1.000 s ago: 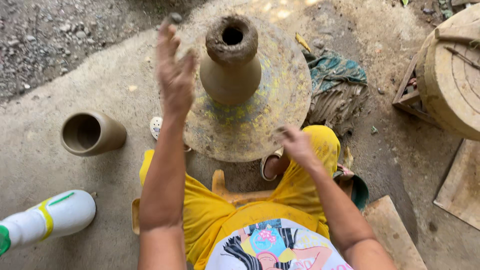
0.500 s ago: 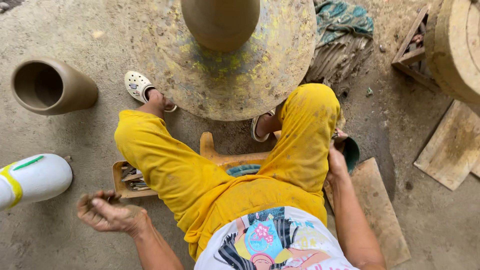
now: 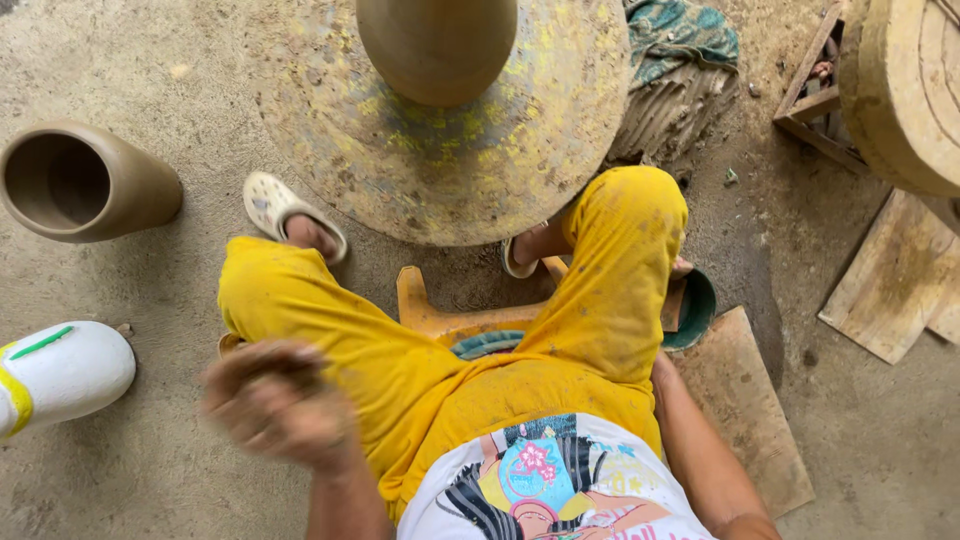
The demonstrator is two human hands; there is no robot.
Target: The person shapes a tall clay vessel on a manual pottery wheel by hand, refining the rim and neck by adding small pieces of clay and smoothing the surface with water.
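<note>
One clay pot stands mid-wheel; another clay cylinder lies on the floor. Left hand is blurred, fingers curled, grip unclear. Right hand is hidden behind the knee.

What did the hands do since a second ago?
The left hand came off the clay pot on the wheel and dropped beside the left knee, blurred. The right hand, hidden now, went down behind the right leg. Pot, wheel and the clay cylinder stayed put.

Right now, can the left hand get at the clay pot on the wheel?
Probably yes. The left hand is blurred, raised over the left knee, apparently holding nothing. Between it and the pot lies only the open wheel; nothing blocks a forward reach.
</note>
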